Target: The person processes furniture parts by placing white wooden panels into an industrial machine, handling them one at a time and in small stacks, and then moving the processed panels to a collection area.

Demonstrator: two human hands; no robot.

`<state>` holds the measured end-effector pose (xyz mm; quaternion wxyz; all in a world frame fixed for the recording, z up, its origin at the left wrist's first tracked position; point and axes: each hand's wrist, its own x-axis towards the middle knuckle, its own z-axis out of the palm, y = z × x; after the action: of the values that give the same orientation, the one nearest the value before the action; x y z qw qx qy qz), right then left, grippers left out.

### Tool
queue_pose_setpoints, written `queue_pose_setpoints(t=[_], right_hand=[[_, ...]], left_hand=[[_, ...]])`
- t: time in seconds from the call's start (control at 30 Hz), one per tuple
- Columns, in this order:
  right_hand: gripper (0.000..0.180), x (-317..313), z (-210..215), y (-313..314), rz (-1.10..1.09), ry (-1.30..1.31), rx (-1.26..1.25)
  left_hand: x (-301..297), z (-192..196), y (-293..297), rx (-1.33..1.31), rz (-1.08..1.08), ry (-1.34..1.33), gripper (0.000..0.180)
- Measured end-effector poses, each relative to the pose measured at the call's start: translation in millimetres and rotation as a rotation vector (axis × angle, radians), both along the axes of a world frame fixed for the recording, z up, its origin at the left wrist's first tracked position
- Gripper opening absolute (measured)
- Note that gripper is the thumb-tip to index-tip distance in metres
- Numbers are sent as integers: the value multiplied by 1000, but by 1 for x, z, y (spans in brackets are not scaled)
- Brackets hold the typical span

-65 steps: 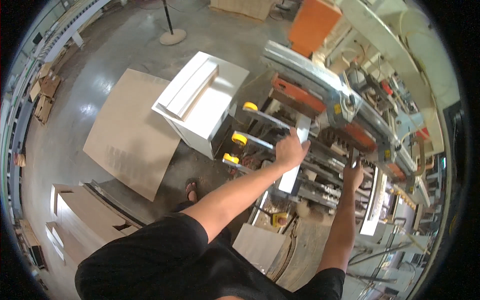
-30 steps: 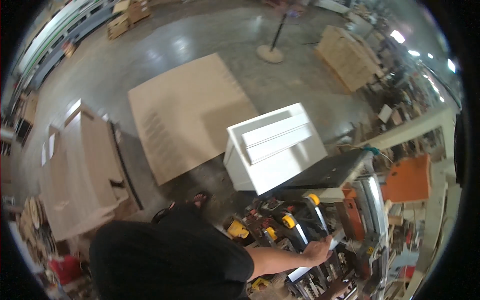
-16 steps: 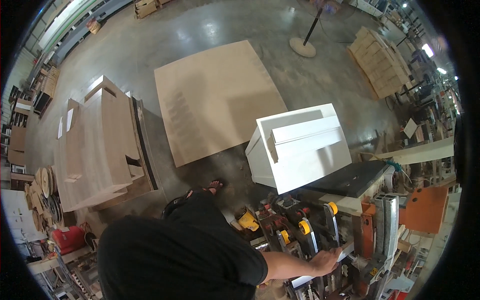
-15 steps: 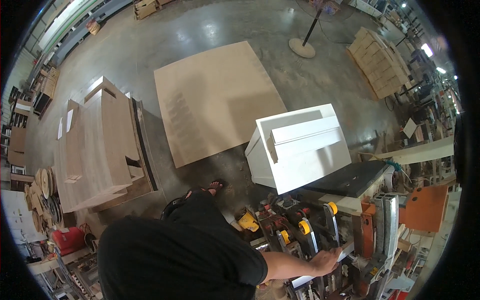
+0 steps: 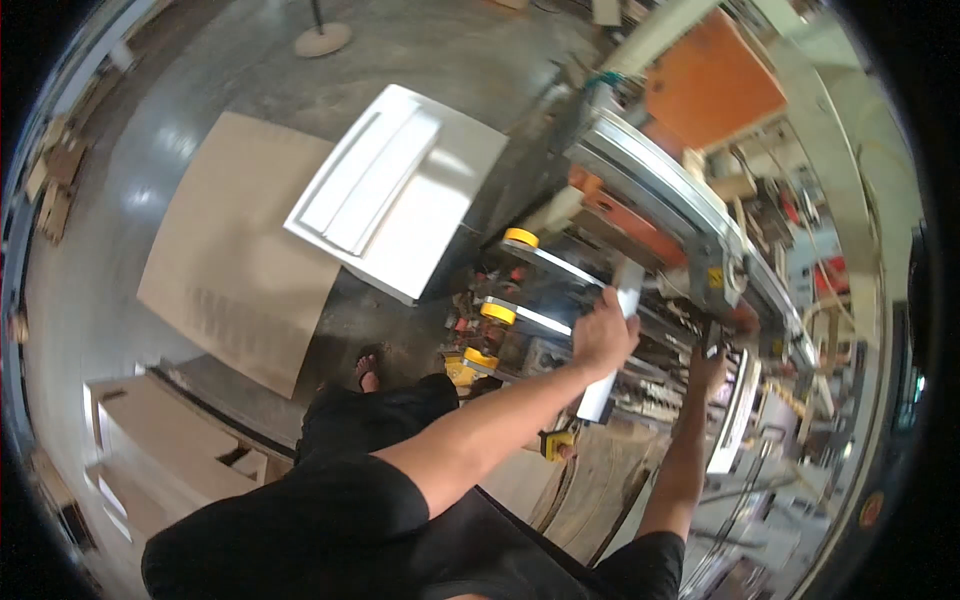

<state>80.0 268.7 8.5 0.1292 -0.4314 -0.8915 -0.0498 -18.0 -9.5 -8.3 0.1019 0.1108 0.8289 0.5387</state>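
Note:
My left hand (image 5: 602, 338) is closed around a narrow white strip of board (image 5: 597, 398), which lies across the metal arms of a machine. Yellow rollers (image 5: 497, 312) cap the ends of these arms, left of the hand. Farther right, my right hand (image 5: 708, 372) reaches into the machine beside a long white piece (image 5: 735, 410). Its fingers are small and partly hidden against dark parts, so what they touch does not show. Beyond both hands run a silver metal beam (image 5: 670, 180) and an orange metal block (image 5: 630, 225).
A white box-like cabinet (image 5: 425, 215) with white pieces on it stands ahead, beside a large brown sheet (image 5: 245, 240) on the floor. Wood-coloured panels (image 5: 180, 430) are stacked at the lower left. An orange guard (image 5: 715, 80) rises at the far right.
My view has swung right toward the machine, so the cabinet and sheet appear farther left. My right arm has come into view, reaching into the machine. The left hand still holds the white strip.

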Motion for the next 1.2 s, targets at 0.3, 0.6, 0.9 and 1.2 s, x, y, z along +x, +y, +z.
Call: queue_pose_setpoints(t=[0.3, 0.6, 0.9, 1.2], right_hand=[[44, -1, 9, -19, -8, 32, -12], [45, -2, 12, -28, -53, 39, -85], [55, -2, 11, -13, -7, 16, -57], [50, 1, 17, -19, -59, 13, -130]], left_hand=[[0, 8, -3, -22, -61, -80, 49], [0, 6, -5, -37, -26, -48, 49], [1, 3, 2, -59, -10, 66, 50], [0, 19, 0, -128, -48, -91, 45]])
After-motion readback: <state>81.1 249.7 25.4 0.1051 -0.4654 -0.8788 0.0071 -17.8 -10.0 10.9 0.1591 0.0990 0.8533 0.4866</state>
